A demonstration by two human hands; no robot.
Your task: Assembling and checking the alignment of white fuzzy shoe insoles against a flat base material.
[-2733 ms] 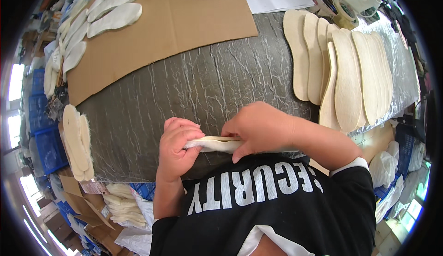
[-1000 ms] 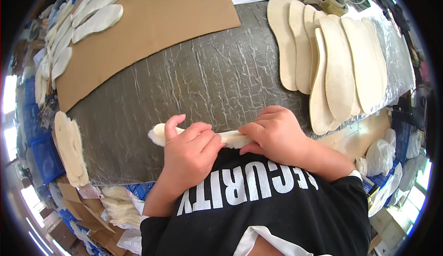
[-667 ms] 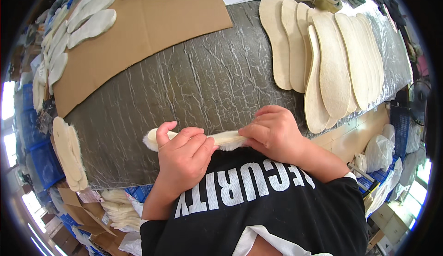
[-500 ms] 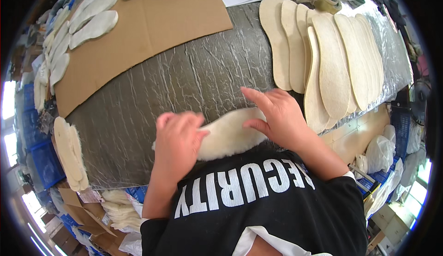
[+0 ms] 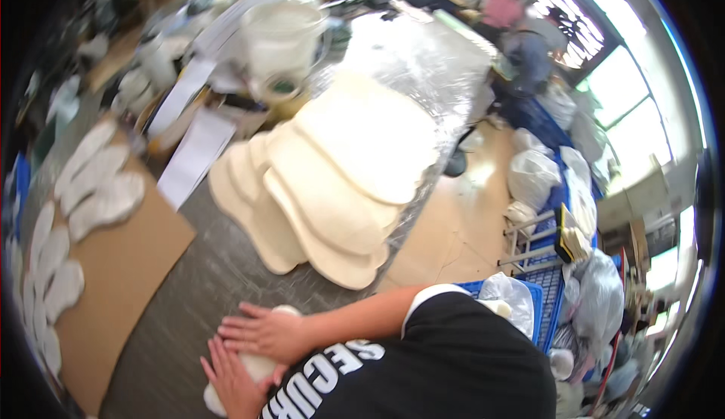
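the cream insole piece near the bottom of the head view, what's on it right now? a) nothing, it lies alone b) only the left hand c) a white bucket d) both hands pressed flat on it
d: the right hand and the left hand both lie flat on the cream insole piece, which rests on the grey table cover.

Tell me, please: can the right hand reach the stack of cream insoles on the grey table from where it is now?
Probably yes. The right hand lies flat on a pale insole piece beside the left hand. Only bare grey table shows between it and the stack of cream insoles, so the way looks free.
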